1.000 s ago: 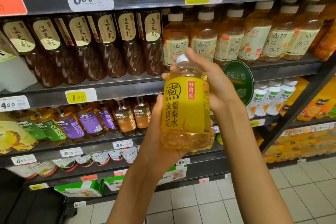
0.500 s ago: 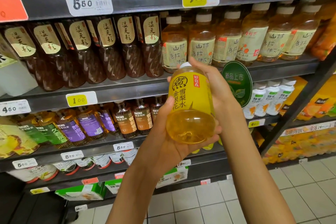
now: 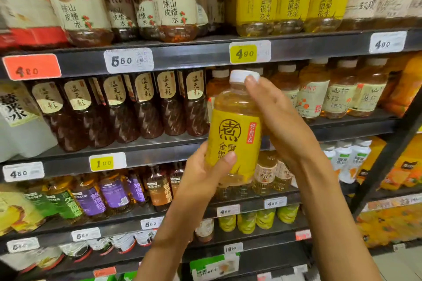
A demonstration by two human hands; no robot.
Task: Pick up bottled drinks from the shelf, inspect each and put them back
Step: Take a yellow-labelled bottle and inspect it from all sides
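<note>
Bottle [image 3: 235,134] upright again, raised higher

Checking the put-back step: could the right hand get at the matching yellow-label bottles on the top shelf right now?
Probably not yet: the right hand grips the held bottle near its white cap; the top-shelf yellow bottles stand unobstructed above.

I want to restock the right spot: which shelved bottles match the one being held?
The three yellow-labelled bottles on the top shelf: same yellow label as the held yellow-labelled bottle; neighbours have cream labels.
</note>
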